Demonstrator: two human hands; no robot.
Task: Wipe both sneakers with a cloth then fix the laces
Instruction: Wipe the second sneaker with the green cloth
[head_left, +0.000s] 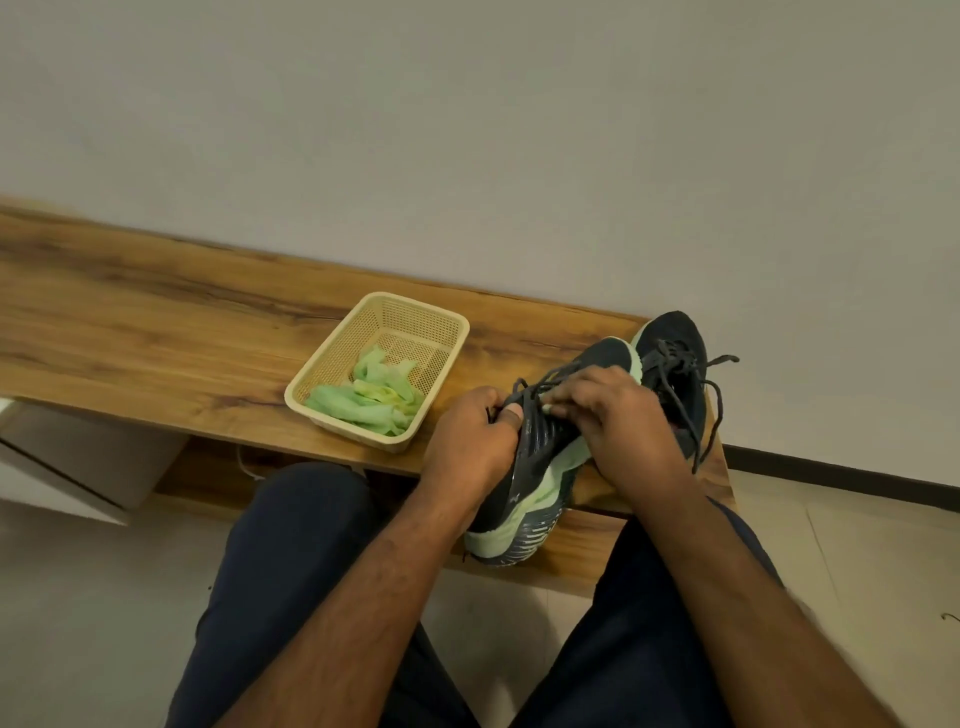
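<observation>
A dark sneaker with a pale green sole (535, 467) lies tilted on its side at the front edge of the wooden bench (171, 332). My left hand (470, 441) grips its upper and pinches a dark lace. My right hand (621, 421) is curled over the tongue area, fingers on the laces. The second sneaker (675, 374) stands behind it to the right, its loose laces (709, 410) trailing over the bench end. A crumpled green cloth (369, 400) lies in a beige plastic basket (400, 317) to the left of the shoes.
The bench runs along a plain wall (467, 130) and ends just right of the sneakers. My knees in dark trousers (291, 571) sit below the bench front. A light box-like object (67, 457) stands on the tiled floor at the left.
</observation>
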